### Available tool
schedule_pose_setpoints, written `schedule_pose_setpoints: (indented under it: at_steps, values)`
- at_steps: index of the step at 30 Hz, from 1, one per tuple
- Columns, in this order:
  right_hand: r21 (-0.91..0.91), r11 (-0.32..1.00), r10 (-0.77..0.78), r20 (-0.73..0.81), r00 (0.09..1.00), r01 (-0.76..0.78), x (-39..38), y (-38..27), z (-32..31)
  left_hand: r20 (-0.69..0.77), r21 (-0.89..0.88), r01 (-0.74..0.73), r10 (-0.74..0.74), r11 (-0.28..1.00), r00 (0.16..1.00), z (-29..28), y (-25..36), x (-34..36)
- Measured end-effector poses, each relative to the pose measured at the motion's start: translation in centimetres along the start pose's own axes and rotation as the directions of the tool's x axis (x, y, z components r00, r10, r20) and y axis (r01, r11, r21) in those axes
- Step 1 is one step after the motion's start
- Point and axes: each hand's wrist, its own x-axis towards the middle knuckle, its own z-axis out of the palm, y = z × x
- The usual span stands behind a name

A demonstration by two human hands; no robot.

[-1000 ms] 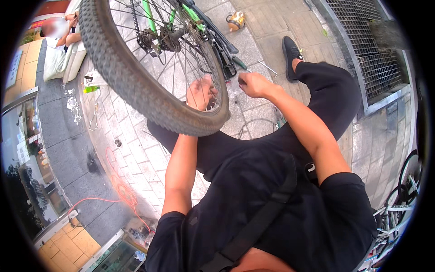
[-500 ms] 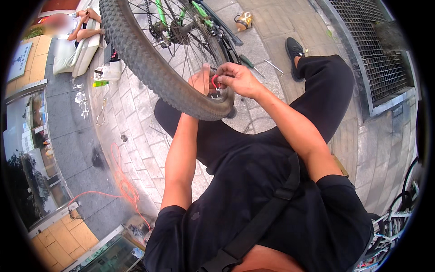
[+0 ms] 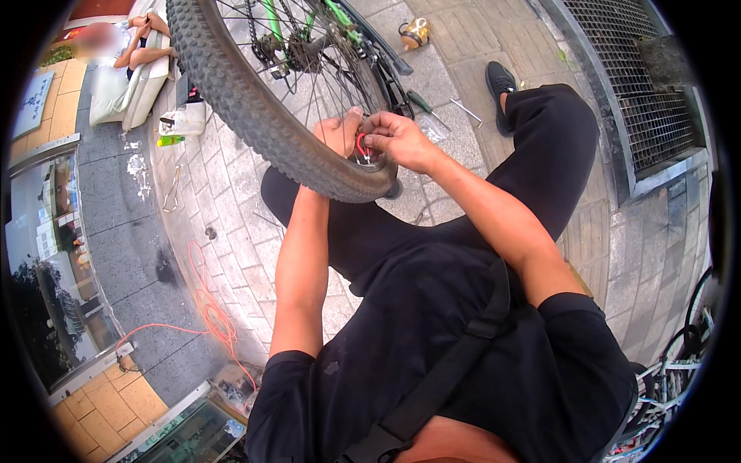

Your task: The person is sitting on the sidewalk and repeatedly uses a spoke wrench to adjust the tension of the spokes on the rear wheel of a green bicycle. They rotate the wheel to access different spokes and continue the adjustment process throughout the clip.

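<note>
In front of me stands the knobby-tyred bicycle wheel, with a green frame and a chain behind its spokes. My right hand is closed, thumb and fingertips pinching a small red spoke wrench at the spokes just inside the rim. My left hand reaches over the tyre to the same spot, its fingers curled in close to the wrench. What those left fingers hold is hidden by the hand and spokes.
A screwdriver and a metal rod lie on the paving beyond my right hand. Further off sits an amber bottle. At left are a white container, an orange hose and a seated person. A metal grate lies right.
Both hands stay at the rim. My left hand has shifted slightly left, its thumb now raised beside the spokes. The right hand has moved slightly left with the spoke wrench, which has turned a little.
</note>
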Motion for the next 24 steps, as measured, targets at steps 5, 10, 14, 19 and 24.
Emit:
schedule_pose_setpoints:
  at_steps: [5, 10, 14, 19, 24]
  values:
    - [-0.058, 0.991, 0.122, -0.026, 0.992, -0.124, 0.2, 0.1, 0.2, 0.023, -0.115, 0.045, -0.042, 0.992, 0.999, 0.5, -0.6, 0.5]
    - [-0.452, 0.892, 0.007, 0.036, 0.999, 0.01, 0.6, 2.3, -0.9, 0.033, -0.085, 0.309, -0.307, 0.947, 0.951, -0.2, 0.1, 2.0]
    - [-0.175, 0.945, 0.306, 0.183, 0.934, -0.276, 0.0, -1.7, -1.1, 0.187, -0.468, 0.432, -0.391, 0.771, 0.901, -1.9, 1.2, 1.2]
    - [-0.091, 0.945, 0.328, 0.267, 0.906, -0.315, 0.6, -0.8, -2.1, 0.264, -0.577, 0.458, -0.376, 0.676, 0.888, -2.9, 3.8, 1.5]
    - [-0.299, 0.923, 0.324, 0.256, 0.911, -0.244, 1.6, -0.8, -1.9, 0.122, -0.517, 0.153, -0.104, 0.842, 0.987, 1.6, -3.7, 2.8]
